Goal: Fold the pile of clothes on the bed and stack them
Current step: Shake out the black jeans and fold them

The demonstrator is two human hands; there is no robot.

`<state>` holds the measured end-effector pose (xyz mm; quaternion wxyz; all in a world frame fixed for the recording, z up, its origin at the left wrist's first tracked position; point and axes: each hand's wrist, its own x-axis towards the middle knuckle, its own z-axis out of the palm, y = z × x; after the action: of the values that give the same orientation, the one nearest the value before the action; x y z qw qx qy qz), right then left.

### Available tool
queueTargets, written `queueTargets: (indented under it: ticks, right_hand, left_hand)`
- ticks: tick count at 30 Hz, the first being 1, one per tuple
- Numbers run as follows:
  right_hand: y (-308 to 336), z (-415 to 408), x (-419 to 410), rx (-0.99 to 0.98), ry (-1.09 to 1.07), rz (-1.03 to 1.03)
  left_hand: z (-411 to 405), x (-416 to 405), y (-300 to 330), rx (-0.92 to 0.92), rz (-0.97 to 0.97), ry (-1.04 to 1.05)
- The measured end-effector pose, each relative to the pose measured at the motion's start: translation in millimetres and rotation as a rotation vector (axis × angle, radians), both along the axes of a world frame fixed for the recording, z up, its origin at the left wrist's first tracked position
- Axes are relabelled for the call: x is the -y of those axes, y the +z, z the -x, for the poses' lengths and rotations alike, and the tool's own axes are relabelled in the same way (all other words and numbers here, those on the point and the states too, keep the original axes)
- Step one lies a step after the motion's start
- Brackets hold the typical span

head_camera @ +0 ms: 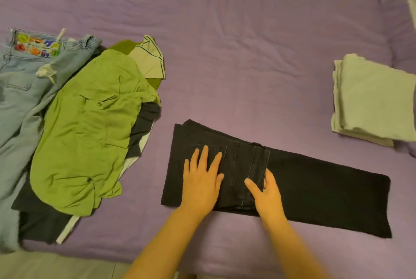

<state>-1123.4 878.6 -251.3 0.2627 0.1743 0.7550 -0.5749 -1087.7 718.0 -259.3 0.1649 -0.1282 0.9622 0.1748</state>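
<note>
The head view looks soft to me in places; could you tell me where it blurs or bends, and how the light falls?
Head view: warm, even light, no glare; the forearms blur toward the bottom edge; wide-angle bending curves the folded pale stack at the right edge; the dark jeans lose detail in their blackness.

Unfolded pile (85, 125) left, jeans (315, 188) centre, folded stack (371, 98) right.
</note>
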Motion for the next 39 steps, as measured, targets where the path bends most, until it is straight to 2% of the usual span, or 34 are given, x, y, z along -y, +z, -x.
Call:
queueTargets:
  ticks: [4,9,11,13,15,16,18,20,22,25,27,32,34,35,36,38,39]
  right_hand:
    - [-14.6,2.4,-38.7,0.013,-0.078,-0.035]
    - [-31.6,11.4,-52.5,0.007,-0.042,-0.105]
    - [-33.8,9.7,-47.8,-0.151,0.008,-0.327]
    - [-35.8,7.8,-38.8,-0.436,0.172,-0.627]
    - [-41.6,8.1,-29.8,-0.631,0.365,-0.823]
    - [-46.0,8.4,-26.9,-0.641,0.452,-0.878]
    - [-54.6,8.2,-24.9,-0.495,0.577,-0.92]
    - [-61.3,7.5,-27.2,-0.385,0.655,-0.951]
    - [-66.1,9.1,-28.0,-0.354,0.704,-0.969]
    - [-69.5,10.2,-31.7,-0.3,0.781,-0.969]
    - [-72.9,9.8,-35.4,-0.287,0.805,-0.987]
    - [-52.6,20.9,-31.6,-0.146,0.861,-0.992]
    - [-34.4,22.3,-25.7,-0.177,0.812,-0.927]
    - [-21.5,21.1,-21.0,-0.185,0.734,-0.798]
    - [-5.3,19.2,-15.3,-0.147,0.616,-0.573]
    - [31.9,15.7,-3.7,0.051,0.364,-0.022]
    - [48.3,13.1,-2.4,0.098,0.29,0.139]
  left_hand:
    - [6.4,-34.2,-15.8,-0.013,0.1,-0.211]
    - [7.8,-44.1,-40.3,0.037,0.16,-0.223]
    - [6.9,-43.9,-49.0,0.057,0.139,-0.212]
    - [6.1,-43.9,-55.7,0.068,0.116,-0.209]
    - [6.3,-43.0,-59.0,0.05,0.105,-0.222]
    - [6.4,-42.3,-58.5,0.037,0.105,-0.234]
    - [5.7,-37.9,-57.0,-0.007,0.119,-0.224]
    - [3.7,-26.9,-53.7,-0.048,0.133,-0.04]
    - [2.7,-9.7,-49.7,-0.053,0.067,0.281]
    - [5.4,14.1,-40.2,-0.056,-0.211,0.617]
    - [10.8,20.7,-32.1,-0.077,-0.36,0.705]
    - [16.5,21.3,-1.2,-0.087,-0.538,0.734]
    - [17.9,16.4,19.1,-0.117,-0.618,0.693]
    - [18.1,11.3,32.3,-0.131,-0.682,0.675]
    - [18.7,4.3,45.8,-0.139,-0.772,0.661]
    - [22.7,-16.6,69.8,-0.102,-0.954,0.644]
    - [26.0,-29.1,80.2,-0.053,-1.009,0.624]
